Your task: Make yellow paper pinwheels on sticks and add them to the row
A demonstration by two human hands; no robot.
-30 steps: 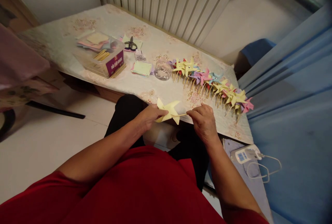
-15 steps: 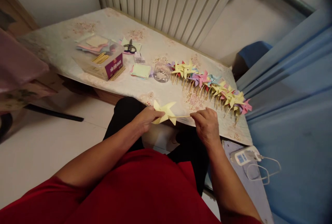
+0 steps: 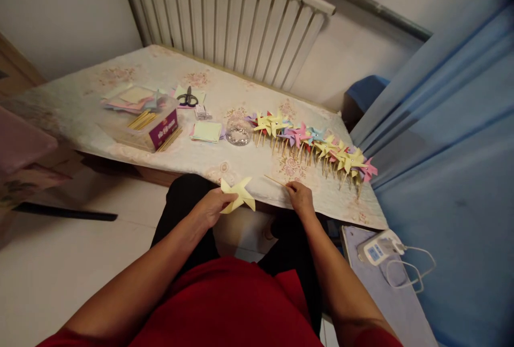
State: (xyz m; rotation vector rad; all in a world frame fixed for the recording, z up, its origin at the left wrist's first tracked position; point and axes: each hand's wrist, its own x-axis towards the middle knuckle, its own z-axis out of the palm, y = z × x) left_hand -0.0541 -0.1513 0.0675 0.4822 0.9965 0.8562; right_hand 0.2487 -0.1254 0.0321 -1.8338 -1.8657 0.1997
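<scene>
Over my lap, at the table's front edge, my left hand (image 3: 214, 205) pinches a pale yellow paper pinwheel (image 3: 241, 194) with its thumb on the middle. To the right, my right hand (image 3: 300, 198) grips the end of a thin wooden stick (image 3: 276, 181), whose free tip points left and up. A gap separates the stick from the pinwheel. On the table behind them are a round clear dish (image 3: 238, 134) of small shiny pieces and a stack of coloured paper squares (image 3: 207, 132). Finished pinwheels (image 3: 301, 134) on sticks lie in a long row at the right.
A clear plastic box (image 3: 138, 127) with paper and sticks stands at the left of the flowered tablecloth (image 3: 225, 95). Scissors (image 3: 188, 98) lie behind it. A white power strip (image 3: 379, 250) with a cable rests at lower right, near a blue curtain (image 3: 450, 133).
The stick has come away from the pinwheel; before, its tip was at the paper's middle. My right hand has turned the stick's tip upward. The camera view has shifted.
</scene>
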